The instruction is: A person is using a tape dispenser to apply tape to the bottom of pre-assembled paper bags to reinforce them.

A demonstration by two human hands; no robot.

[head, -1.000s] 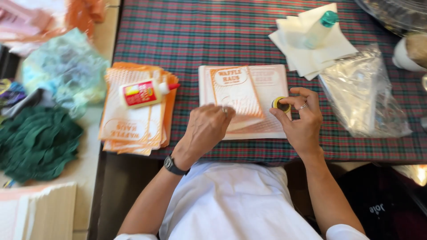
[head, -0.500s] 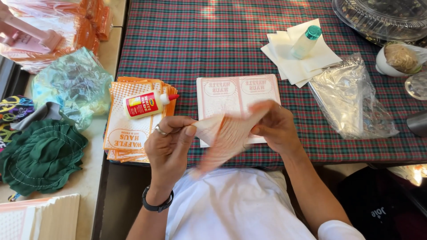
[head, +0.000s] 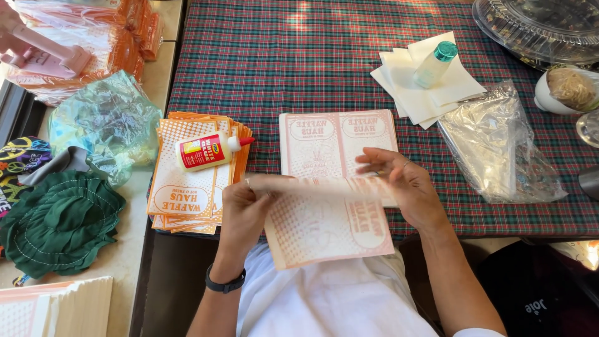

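A printed paper sheet (head: 324,228) — pale with orange dotted print — is held up between both hands just above the near edge of the plaid tablecloth (head: 324,56), its upper edge blurred. The left hand (head: 246,209) is closed on the sheet's upper left corner, thumb and fingers pinched together on the paper; a dark wristband (head: 224,284) is worn on that wrist. The right hand (head: 405,187) is laid against the sheet's upper right part, its fingers bent and loosely spread, though whether the paper is actually pinched there cannot be told through the blur.

Behind the held sheet, a flat stack of similar printed sheets (head: 340,143) is spread on the cloth. To the left, a second pile of orange printed sheets (head: 187,187) is seen, with a white glue bottle (head: 209,151) with a red tip lying on top of it. Farther back on the right, white paper squares (head: 424,87) are stacked under a small bottle with a teal cap (head: 435,62) — and beside them lies a clear plastic bag (head: 499,146). A green fabric piece (head: 59,224) rests on the counter at the far left.
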